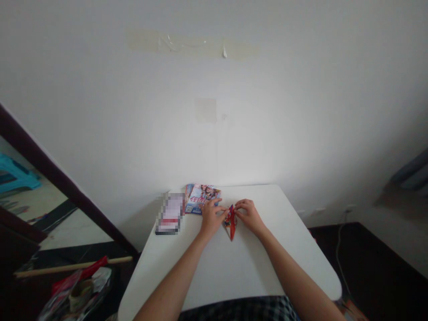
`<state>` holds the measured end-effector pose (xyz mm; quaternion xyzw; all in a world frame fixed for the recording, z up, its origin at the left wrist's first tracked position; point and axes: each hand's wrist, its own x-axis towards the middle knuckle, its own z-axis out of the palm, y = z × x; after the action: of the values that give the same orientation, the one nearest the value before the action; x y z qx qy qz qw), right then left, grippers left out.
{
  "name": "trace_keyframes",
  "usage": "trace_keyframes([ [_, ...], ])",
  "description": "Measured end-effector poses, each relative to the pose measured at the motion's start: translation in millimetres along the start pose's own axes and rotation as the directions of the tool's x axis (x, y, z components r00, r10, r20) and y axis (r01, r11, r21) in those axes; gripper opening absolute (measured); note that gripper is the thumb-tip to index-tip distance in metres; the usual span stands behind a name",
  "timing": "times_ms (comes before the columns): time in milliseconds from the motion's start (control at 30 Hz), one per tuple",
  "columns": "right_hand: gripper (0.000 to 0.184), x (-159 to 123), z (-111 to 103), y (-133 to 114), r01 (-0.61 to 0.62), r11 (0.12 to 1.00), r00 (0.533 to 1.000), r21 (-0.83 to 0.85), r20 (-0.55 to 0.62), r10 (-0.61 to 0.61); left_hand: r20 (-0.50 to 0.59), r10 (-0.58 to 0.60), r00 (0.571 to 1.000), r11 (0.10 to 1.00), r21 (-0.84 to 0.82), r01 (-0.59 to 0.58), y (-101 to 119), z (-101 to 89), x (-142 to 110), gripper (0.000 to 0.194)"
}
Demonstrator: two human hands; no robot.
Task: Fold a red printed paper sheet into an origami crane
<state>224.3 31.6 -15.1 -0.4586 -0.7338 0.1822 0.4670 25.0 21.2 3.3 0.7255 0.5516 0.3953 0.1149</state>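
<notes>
A small folded piece of red patterned paper [231, 223] lies on the white table [234, 267], its point toward me. My left hand [211, 217] rests on the table at its left side, thumb and fingers pinching its edge. My right hand [248, 215] is curled on the paper's right side, fingers pressed together on it. Both forearms reach in from the bottom of the view.
A stack of colourful printed paper sheets [202, 197] lies at the table's far left, next to a dark flat object [170, 214] that is blurred out. A white wall stands right behind the table. Clutter and a wooden stick [70, 266] lie on the floor at left.
</notes>
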Motion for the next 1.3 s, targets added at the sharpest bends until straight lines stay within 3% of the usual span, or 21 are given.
trace_keyframes([
  [1300,0.010,-4,-1,-13,0.096,0.995,0.990,-0.005,0.102,-0.095,0.050,-0.032,0.998,0.999,-0.042,0.035,6,-9.9,4,0.004],
])
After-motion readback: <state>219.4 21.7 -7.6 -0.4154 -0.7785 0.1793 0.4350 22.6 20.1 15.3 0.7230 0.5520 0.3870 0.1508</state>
